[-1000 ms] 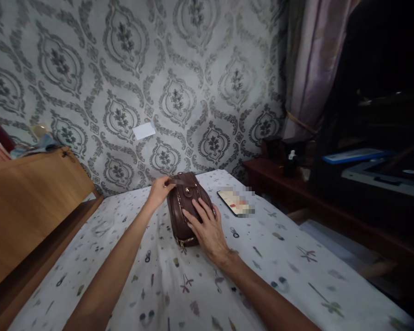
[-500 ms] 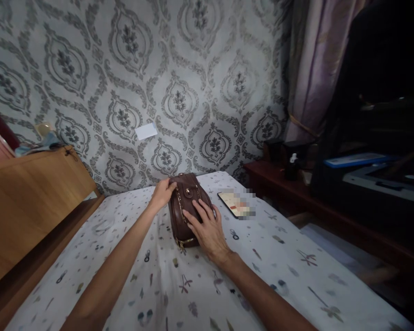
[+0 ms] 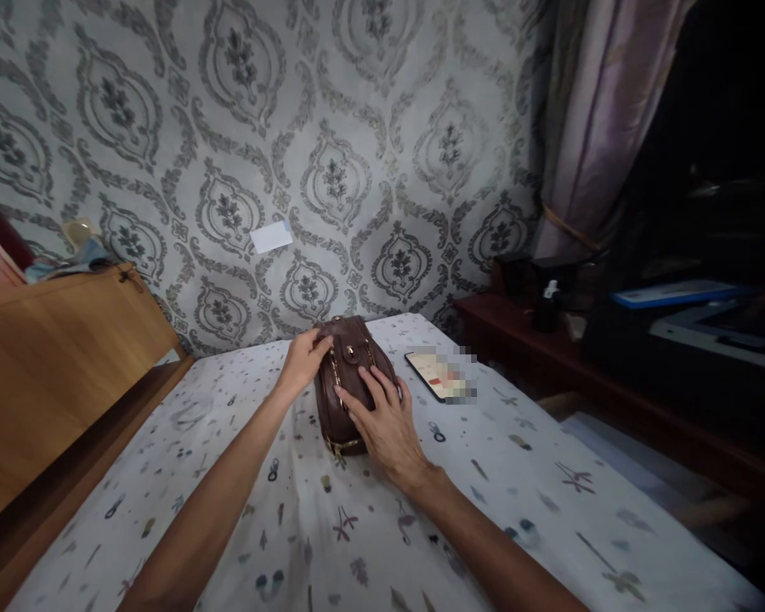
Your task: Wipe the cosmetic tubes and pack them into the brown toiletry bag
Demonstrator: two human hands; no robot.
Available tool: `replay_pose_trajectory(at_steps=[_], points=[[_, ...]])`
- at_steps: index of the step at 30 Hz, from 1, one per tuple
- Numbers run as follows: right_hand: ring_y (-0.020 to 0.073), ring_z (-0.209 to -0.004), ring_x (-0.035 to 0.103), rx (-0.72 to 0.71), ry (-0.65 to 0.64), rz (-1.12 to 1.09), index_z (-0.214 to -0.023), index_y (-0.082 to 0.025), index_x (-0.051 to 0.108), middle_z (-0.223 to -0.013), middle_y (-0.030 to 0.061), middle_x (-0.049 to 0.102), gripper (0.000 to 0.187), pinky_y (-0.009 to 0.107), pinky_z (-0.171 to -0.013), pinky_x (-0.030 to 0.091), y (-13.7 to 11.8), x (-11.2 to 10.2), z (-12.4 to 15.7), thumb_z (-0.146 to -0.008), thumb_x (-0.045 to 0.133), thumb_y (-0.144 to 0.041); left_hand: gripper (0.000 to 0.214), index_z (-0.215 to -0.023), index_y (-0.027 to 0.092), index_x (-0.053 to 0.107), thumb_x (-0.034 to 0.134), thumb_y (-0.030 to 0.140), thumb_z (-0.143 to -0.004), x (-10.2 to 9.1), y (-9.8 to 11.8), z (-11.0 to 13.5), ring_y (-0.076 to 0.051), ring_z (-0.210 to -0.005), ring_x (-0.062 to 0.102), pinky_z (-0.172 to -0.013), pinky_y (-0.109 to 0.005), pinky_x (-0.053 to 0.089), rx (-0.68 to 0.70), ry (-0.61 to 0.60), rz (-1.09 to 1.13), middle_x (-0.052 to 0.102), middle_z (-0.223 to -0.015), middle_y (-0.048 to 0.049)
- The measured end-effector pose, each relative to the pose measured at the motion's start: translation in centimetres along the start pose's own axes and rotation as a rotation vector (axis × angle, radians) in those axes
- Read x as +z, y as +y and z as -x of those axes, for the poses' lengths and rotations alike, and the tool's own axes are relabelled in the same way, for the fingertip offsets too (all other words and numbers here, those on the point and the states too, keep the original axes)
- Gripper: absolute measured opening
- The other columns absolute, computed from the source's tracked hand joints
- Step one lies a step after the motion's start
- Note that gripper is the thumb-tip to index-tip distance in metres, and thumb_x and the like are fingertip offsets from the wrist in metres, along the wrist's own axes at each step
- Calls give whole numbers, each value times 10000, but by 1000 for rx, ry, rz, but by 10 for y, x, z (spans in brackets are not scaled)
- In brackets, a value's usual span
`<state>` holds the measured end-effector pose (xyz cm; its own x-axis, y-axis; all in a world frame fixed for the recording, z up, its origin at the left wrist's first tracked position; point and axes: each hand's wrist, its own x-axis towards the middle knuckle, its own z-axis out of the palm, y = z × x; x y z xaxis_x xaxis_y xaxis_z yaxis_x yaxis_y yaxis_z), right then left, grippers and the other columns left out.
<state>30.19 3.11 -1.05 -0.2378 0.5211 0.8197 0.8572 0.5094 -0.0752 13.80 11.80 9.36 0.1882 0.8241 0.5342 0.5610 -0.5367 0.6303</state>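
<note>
A small brown leather bag [image 3: 349,357] with gold zips lies on the patterned white bedsheet [image 3: 370,510]. My right hand [image 3: 382,421] rests flat on top of the bag, fingers spread. My left hand [image 3: 304,360] is closed at the bag's far left corner, fingertips pinched at the zip edge; what they pinch is too small to see.
A phone [image 3: 434,374] with a lit screen lies on the sheet just right of the bag. A wooden headboard [image 3: 57,365] runs along the left. A dark wooden bench [image 3: 548,348] with a small bottle stands at the right, by a curtain.
My left hand has slid slightly along the bag's top left corner towards me. The right hand stays flat on the bag.
</note>
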Motion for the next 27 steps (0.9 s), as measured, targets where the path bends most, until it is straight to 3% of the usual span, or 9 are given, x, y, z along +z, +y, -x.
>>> replay_pose_trajectory(at_steps=[6, 16, 21, 27], points=[[305, -1360, 383, 34, -7, 0, -1354, -286, 555, -1446, 137, 496, 405, 581, -1089, 290, -3, -1, 0, -963, 474, -219, 171, -815, 156, 641, 605, 323, -830, -2, 1, 10, -168, -740, 590, -675, -256, 448, -27, 1, 36, 663, -774, -17], [306, -1352, 396, 19, 19, 12, -1312, -308, 582, -1432, 135, 508, 383, 599, -1068, 313, -2, 1, 0, -952, 510, -203, 187, -742, 157, 622, 540, 264, -872, 5, -1, 13, -166, -727, 568, -677, -260, 429, -37, 90, -102, 641, -737, -19], [308, -1348, 398, 6, 2, 1, -1336, -308, 565, -1435, 134, 504, 403, 598, -1067, 311, -1, -2, -1, -953, 506, -199, 212, -692, 167, 580, 541, 262, -877, 3, 7, 16, -157, -687, 518, -644, -262, 376, 29, 91, -237, 580, -712, -12], [305, -1378, 370, 27, 28, -87, -1347, -263, 551, -1470, 149, 451, 393, 578, -1103, 290, -1, -5, 0, -965, 463, -236, 104, -810, 174, 585, 525, 225, -877, 3, 10, 17, -182, -778, 576, -688, -280, 422, 17, 50, -184, 637, -831, -41]])
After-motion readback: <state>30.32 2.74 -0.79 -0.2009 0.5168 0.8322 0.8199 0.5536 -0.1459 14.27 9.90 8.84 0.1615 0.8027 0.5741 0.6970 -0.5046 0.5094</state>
